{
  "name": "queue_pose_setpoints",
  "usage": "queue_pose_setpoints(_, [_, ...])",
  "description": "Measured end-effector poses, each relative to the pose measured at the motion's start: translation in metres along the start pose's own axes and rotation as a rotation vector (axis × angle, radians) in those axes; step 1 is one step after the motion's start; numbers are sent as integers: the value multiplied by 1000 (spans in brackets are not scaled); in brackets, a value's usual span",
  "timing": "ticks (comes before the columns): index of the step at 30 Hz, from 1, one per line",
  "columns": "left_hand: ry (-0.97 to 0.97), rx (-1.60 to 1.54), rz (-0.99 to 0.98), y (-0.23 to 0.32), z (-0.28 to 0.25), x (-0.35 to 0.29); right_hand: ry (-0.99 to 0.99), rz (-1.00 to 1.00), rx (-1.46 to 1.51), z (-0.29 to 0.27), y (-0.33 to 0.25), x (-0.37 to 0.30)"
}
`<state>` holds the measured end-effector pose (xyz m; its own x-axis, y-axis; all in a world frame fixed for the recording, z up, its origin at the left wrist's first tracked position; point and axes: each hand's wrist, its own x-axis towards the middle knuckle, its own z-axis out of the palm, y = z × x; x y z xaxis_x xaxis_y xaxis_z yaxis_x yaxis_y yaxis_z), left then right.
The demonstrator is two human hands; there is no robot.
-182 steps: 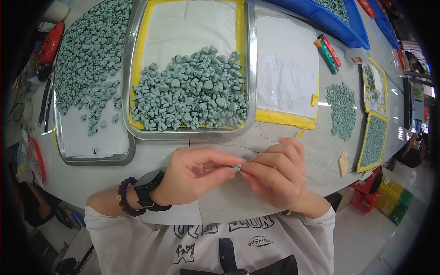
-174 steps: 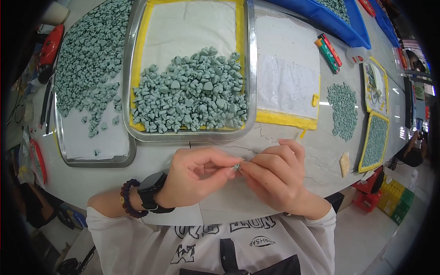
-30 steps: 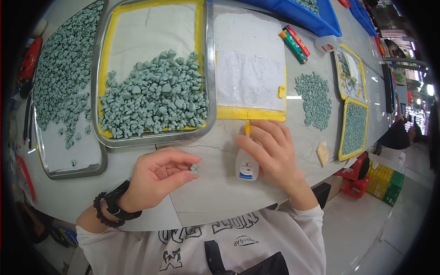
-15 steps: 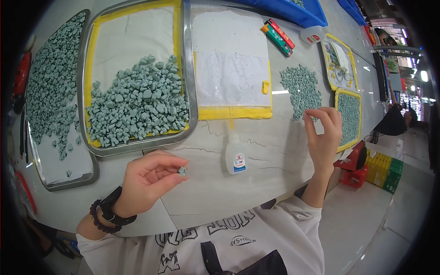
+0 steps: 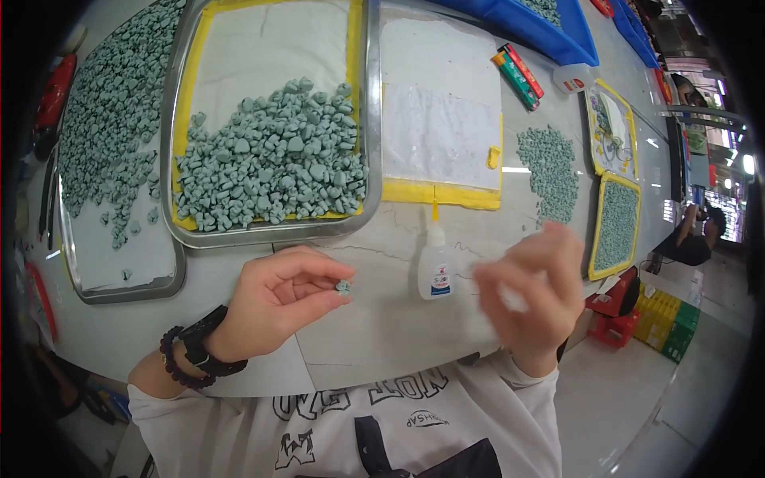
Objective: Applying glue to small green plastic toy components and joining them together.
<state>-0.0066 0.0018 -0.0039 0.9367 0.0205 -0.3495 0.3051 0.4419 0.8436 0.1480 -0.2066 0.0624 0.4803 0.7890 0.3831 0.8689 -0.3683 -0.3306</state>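
Between the thumb and fingertips of my left hand (image 5: pixel 269 304) is a small grey-green pebble-like piece (image 5: pixel 343 287). My right hand (image 5: pixel 540 293) is raised over the table, its fingers curled but smeared by motion, so I cannot make out anything in them. Upright-looking between my hands is a clear squeeze bottle (image 5: pixel 436 271) with a thin yellow nozzle. Beyond my right hand lies a loose patch of smaller green pieces (image 5: pixel 550 175). A metal tray (image 5: pixel 168 159) lined with white and yellow holds a heap of larger pieces, just past my left hand.
Another tray (image 5: pixel 131 288) of green pieces stands at far left. A white board with yellow edging (image 5: pixel 442 127) lies beyond the bottle. Farther right are green and red boxes (image 5: pixel 518 76), a white bottle (image 5: pixel 572 78), a blue bin (image 5: pixel 510 20) and yellow-edged trays (image 5: pixel 594 239).
My right hand has moved left and nearer to me, away from the patch of small pieces. The left hand still pinches its piece. The whole view has shifted slightly.
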Motion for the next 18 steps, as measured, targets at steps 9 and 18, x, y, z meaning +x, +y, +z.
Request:
queue_pose_setpoints(9, [13,-39,45,2,1,1,-39,-197,205,64,-31,-3])
queue_pose_setpoints(18, [12,34,33,4,1,0,-71,-177,225,67,-32,-7])
